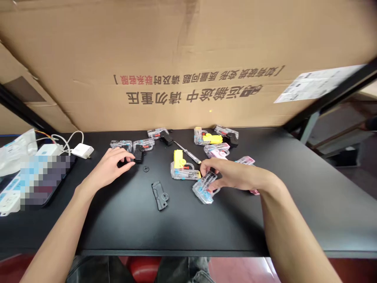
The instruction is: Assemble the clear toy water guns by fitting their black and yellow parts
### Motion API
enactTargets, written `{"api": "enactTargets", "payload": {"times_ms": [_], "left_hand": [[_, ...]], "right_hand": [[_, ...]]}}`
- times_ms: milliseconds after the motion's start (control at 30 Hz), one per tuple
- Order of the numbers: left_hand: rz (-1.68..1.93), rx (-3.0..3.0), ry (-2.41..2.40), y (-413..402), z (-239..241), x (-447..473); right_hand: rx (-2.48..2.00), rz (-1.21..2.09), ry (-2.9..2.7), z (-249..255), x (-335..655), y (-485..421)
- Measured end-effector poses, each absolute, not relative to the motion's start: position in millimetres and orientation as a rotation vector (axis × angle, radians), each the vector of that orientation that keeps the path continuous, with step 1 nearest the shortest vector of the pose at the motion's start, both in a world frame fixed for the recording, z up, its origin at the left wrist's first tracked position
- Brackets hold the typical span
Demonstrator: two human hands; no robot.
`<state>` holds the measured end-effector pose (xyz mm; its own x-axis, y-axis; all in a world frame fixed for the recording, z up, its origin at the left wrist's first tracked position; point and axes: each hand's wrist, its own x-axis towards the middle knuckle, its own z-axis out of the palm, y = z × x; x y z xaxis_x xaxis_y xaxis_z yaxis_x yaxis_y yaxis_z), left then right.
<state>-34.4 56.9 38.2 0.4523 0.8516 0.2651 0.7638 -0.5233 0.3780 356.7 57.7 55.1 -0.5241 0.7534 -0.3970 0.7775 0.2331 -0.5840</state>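
My right hand (225, 173) is closed around a clear toy water gun (203, 190) with light-blue parts, low over the black tabletop. On the left, my left hand (110, 165) pinches with thumb and fingertips at the edge of the black part of another clear toy gun (143, 144). A small black ring (146, 169) lies just right of that hand. Nearer me rests a loose dark grey plastic gun-shaped piece (160, 195) with a round boss. A clear toy gun with yellow parts (185, 173) lies beside my right hand, and a screwdriver (188, 152) lies behind it.
More toy guns, such as a yellow one (212, 138), a pink one (218, 150) and a black one (165, 136), lie towards the back. A large cardboard box (188, 51) stands behind the table. A power strip (35, 165), white charger (83, 151) and phone (55, 181) occupy the left.
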Motion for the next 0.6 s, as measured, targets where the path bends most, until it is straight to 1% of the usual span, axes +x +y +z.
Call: {"api": "enactTargets", "payload": {"times_ms": [67,133,200,267,400,500,600], "left_hand": [[0.773,2.45,1.397,54,41,-29],[0.814,2.427,1.327,49,42,-21],[0.732,2.405,1.226,44,41,-11],[0.543,2.335,1.108,39,41,-2],[0.239,2.22,0.918,32,41,10],[0.186,2.172,0.906,31,40,13],[0.255,2.145,0.933,34,38,12]], "right_hand": [[1.509,-1.241,2.389,59,356,58],[1.501,-1.3,2.364,64,355,58],[1.453,-1.386,2.347,69,354,58],[1.389,-1.486,2.363,72,353,57],[1.361,-1.604,2.618,68,342,57],[1.357,-1.634,2.799,59,330,57],[1.383,-1.642,2.849,52,320,57]]}}
